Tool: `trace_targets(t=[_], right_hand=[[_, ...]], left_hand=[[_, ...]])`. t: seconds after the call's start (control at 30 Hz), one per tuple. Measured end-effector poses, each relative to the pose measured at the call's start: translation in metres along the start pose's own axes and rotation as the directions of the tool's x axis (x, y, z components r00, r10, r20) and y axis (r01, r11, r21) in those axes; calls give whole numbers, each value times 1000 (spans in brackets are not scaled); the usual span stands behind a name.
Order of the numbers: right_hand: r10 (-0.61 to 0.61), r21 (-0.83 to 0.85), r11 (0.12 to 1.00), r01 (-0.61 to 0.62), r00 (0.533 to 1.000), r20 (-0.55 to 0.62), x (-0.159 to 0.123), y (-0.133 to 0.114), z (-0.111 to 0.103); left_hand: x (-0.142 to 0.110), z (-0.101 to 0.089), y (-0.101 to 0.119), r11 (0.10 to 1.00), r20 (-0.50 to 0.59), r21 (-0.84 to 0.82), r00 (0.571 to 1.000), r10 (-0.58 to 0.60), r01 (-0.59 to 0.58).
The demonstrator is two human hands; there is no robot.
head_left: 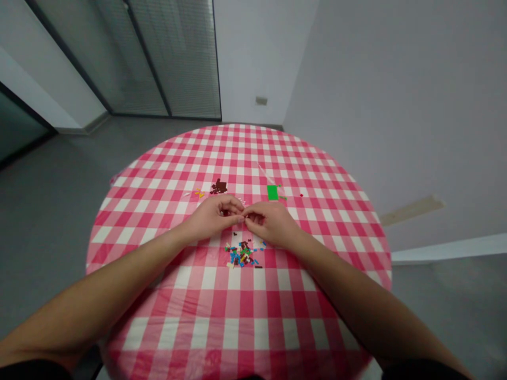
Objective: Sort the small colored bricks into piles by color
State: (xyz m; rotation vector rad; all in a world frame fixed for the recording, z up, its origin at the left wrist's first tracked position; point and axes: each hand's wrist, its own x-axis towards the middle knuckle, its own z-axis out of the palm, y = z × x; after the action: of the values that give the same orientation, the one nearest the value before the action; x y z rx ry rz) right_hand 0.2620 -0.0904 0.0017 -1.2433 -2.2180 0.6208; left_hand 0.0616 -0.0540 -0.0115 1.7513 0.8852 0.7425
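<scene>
My left hand (214, 215) and my right hand (272, 221) meet over the middle of the table, fingertips touching or almost so. Both are closed in a pinch. A tiny dark spot shows between the fingertips, too small to name. Just below them lies a mixed pile of small building bricks (241, 254) in blue, brown, green and other colours. Beyond my left hand is a group of dark brown bricks (219, 186), with several yellow pieces (200, 193) to its left. A flat green piece (272, 192) lies beyond my right hand, small green bits beside it.
A red and white checked cloth (190, 301) covers the round table. One small red piece (301, 195) lies alone on the right. Tiny pale pieces (241, 201) show just behind my fingers. A wall (396, 105) stands along the right, and a glass partition (178, 58) at the back left.
</scene>
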Motion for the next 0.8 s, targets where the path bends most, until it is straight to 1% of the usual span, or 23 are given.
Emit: trace_targets(t=[0.07,0.13,0.2,0.27,0.3,0.33,0.37,0.47,0.53,0.6,0.7,0.8], right_hand=[[10,33,999,-10,1000,-13,0,0,1],[33,79,996,-31,999,-27,1,1,3],[79,137,988,-72,996,-52,2,4,4],[113,166,981,-101,991,-66,3,8,6],[116,160,982,-104,991,-67,3,10,6],[112,144,984,-102,992,-63,4,12,6],[106,126,987,-99,993,-53,4,13,6],[110,103,989,-107,994,-27,5,14,6],[112,104,989,-109,994,-20,5,12,6],[110,105,989,-107,994,-25,5,11,6],[118,112,987,-112,992,-40,4,10,5],[143,143,981,-131,987,-71,4,10,2]], left_hand=[[1,-3,-1,1000,11,3,1000,-12,12],[2,-6,-1,999,5,47,1000,2,-2],[4,-12,-1,992,-36,125,999,28,-24],[8,-23,-4,972,-139,234,989,47,-14],[11,-30,-8,957,-205,290,977,52,10],[15,-37,-13,945,-289,323,956,46,52],[19,-44,-18,938,-359,334,933,31,97],[31,-63,-37,924,-473,339,881,4,177],[36,-70,-48,902,-491,374,871,-5,216],[39,-72,-55,882,-474,420,880,12,215],[39,-73,-57,838,-449,498,893,31,222],[39,-74,-55,797,-451,550,892,30,251]])
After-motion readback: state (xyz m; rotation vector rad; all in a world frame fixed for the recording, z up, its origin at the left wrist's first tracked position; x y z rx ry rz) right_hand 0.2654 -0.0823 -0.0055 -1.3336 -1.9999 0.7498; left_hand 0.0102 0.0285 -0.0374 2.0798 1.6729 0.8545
